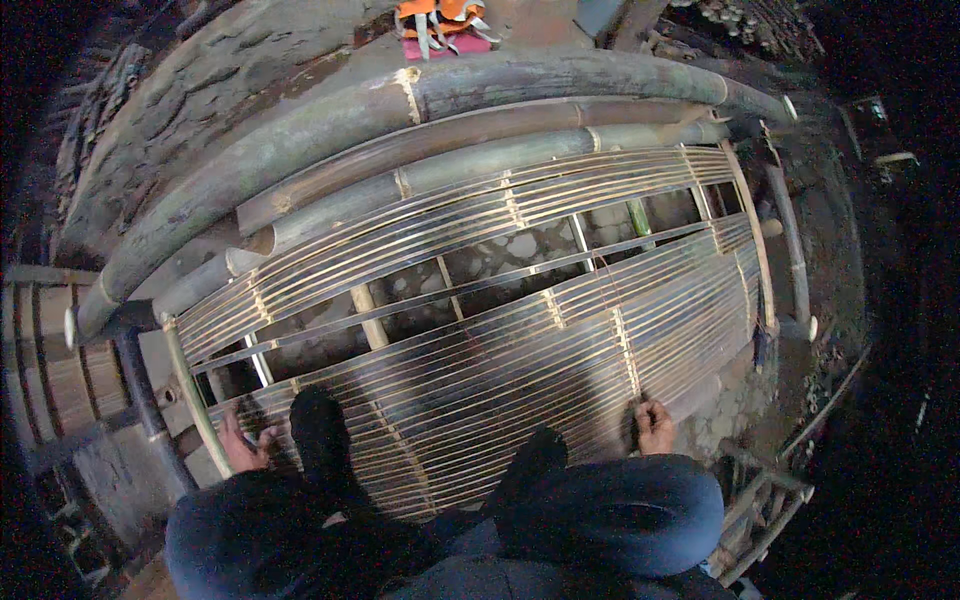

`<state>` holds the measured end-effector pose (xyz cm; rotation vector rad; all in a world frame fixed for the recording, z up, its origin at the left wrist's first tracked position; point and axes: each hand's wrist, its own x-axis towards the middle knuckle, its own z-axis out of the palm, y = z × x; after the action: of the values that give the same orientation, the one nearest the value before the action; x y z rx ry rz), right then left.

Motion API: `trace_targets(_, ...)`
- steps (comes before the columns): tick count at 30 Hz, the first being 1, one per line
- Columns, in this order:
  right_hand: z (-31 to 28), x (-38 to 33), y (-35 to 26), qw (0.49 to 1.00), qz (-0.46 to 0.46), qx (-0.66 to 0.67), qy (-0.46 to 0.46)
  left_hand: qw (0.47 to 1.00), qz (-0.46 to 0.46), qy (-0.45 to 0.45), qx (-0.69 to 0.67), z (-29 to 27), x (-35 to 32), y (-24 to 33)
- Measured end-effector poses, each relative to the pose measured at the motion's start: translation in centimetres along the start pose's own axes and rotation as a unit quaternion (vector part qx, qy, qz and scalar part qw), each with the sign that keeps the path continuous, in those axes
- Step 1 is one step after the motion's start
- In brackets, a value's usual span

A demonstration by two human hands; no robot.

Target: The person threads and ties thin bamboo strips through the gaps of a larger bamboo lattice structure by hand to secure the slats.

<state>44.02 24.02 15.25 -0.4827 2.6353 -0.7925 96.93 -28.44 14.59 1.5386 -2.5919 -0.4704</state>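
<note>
Slats [690, 300] flank a gap [500, 250], left hand [242, 443] spread near edge pole [191, 385], right hand [656, 430] curled, hold unclear.

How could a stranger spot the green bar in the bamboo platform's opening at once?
Find the big slatted bamboo platform filling the picture's middle. Across its far half runs a long opening; look toward that opening's right end. The green bar is the short piece showing there, its bright green setting it apart from the whitish bars and tan bars.

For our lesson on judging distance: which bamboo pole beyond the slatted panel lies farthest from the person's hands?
The outermost bamboo pole; the brown pole and the grey-green pole both lie between it and the slatted panel.
</note>
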Motion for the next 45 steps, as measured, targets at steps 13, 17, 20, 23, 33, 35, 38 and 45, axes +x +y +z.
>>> trace_targets(13,2.6,-10.8,-12.7,0.973,0.227,0.048,0.009,0.955,0.164,-0.241,0.061,1.1,6.9,-11.1)
trace_targets(17,1.7,-12.2,-14.8,0.970,0.241,0.002,-0.024,0.946,0.179,-0.261,0.069,2.2,8.4,-12.1)
trace_targets(20,5.6,-13.9,-12.9,0.991,0.099,-0.033,0.078,0.942,0.188,-0.268,0.071,2.7,9.0,-11.9)
trace_targets(23,10.3,-14.6,-13.3,0.976,0.088,-0.184,0.069,0.945,0.185,-0.258,0.083,2.4,8.9,-12.9)
trace_targets(33,6.7,-17.8,-11.0,0.950,0.221,0.219,0.033,0.982,0.135,-0.132,0.022,-1.7,7.6,-7.0)
trace_targets(35,0.0,-17.2,-11.6,0.960,0.214,0.174,-0.043,0.973,0.166,-0.113,-0.117,-3.0,8.0,1.5)
trace_targets(38,-6.7,-16.4,-10.8,0.932,0.097,0.348,0.034,0.932,0.247,-0.115,-0.240,-2.0,8.8,14.0)
trace_targets(45,-8.4,-9.9,-18.2,0.743,-0.058,0.657,0.115,0.784,0.473,-0.190,-0.354,10.4,9.5,34.2)
